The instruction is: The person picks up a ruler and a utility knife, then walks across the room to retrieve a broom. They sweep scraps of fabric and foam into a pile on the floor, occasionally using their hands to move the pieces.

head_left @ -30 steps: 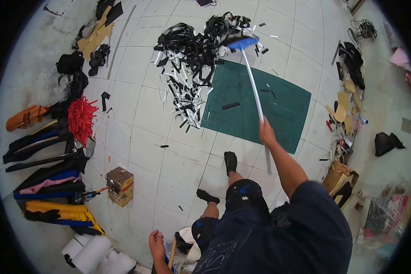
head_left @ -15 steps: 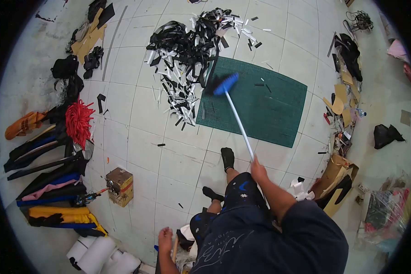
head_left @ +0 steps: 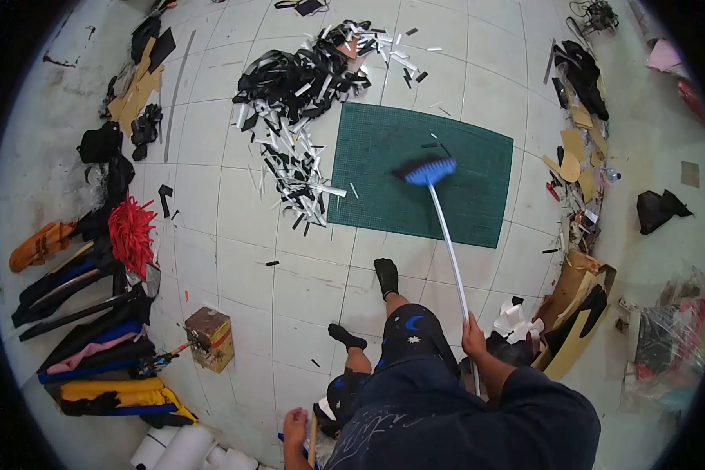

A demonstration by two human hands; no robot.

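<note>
My right hand (head_left: 473, 338) is closed round the white handle (head_left: 450, 249) of a broom. The blue broom head (head_left: 431, 171) is over the green cutting mat (head_left: 384, 188), with a few dark scraps (head_left: 439, 146) just beyond it. Left of the mat spreads a pile of black and white strips (head_left: 290, 149), and one white strip lies over the mat's left edge. My left hand (head_left: 295, 423) hangs low near my left side, its fingers curled; whether it holds anything is too small to make out.
A tin box (head_left: 209, 338) stands on the tiles at the left. Red strips (head_left: 132, 227) and folded fabrics (head_left: 117, 392) line the left side. Cardboard (head_left: 576, 294) and mixed scraps lie along the right. White rolls (head_left: 184, 448) sit at the bottom left.
The broom head has moved right across the mat, away from the pile. My right hand has come back closer to my body and to the right. The view has shifted slightly.
</note>
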